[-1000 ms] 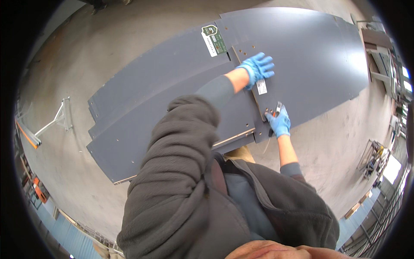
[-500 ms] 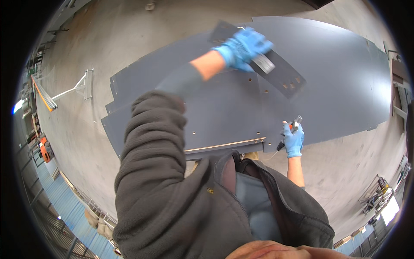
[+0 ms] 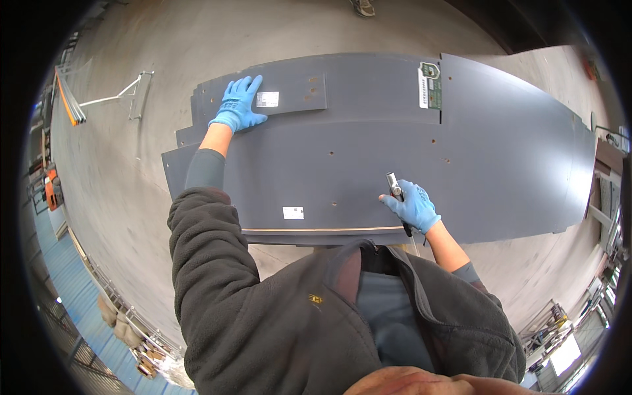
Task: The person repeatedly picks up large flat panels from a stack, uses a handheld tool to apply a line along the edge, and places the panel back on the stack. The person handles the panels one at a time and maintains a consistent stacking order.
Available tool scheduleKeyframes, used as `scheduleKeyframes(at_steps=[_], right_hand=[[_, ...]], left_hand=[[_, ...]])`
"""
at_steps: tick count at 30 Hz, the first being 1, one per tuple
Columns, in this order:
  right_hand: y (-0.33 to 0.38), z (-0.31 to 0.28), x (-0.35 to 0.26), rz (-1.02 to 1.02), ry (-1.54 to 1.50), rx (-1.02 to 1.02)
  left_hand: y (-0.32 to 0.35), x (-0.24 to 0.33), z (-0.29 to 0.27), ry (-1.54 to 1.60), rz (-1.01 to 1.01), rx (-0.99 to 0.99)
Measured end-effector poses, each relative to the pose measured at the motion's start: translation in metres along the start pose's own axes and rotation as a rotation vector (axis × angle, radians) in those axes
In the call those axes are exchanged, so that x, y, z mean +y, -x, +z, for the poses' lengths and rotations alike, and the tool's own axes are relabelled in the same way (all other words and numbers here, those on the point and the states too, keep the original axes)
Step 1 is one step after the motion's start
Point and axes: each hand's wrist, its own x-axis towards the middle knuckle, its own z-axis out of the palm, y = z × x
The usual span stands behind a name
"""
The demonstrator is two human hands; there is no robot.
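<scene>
My left hand (image 3: 237, 105), in a blue glove, lies with its fingers stretched out on a narrow dark grey board (image 3: 297, 87). This board carries a white label and small cut-outs near its right end, and it rests on larger dark grey panels (image 3: 368, 164) at the far left. In its blue glove, my right hand (image 3: 416, 207) is wrapped round a hand-held tool (image 3: 394, 185) with a silver head and a black lower end. A thin hose or cord hangs below the tool. The tool is above the panels, near their front edge; its exact kind is unclear.
A green-and-white label (image 3: 430, 85) and a small white label (image 3: 293, 212) lie on the panels. A white metal stand (image 3: 125, 93) is on the concrete floor at the left. Someone's shoe (image 3: 363, 7) shows at the top edge. A dark object (image 3: 507, 26) fills the upper right.
My left hand has carried the narrow board leftward and laid it flat at the far left. My right hand has shifted left with the tool. A shoe has come into view.
</scene>
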Motion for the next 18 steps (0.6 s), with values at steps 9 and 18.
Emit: scheduleKeyframes(at_steps=[9, 18], right_hand=[[-0.011, 0.04, -0.034, -0.014, 0.062, -0.073], [-0.029, 0.032, -0.07, -0.002, -0.065, -0.009]], left_hand=[[0.035, -0.072, 0.011, -0.006, -0.154, -0.095], [0.055, -0.088, 0.013, 0.062, -0.194, -0.121]])
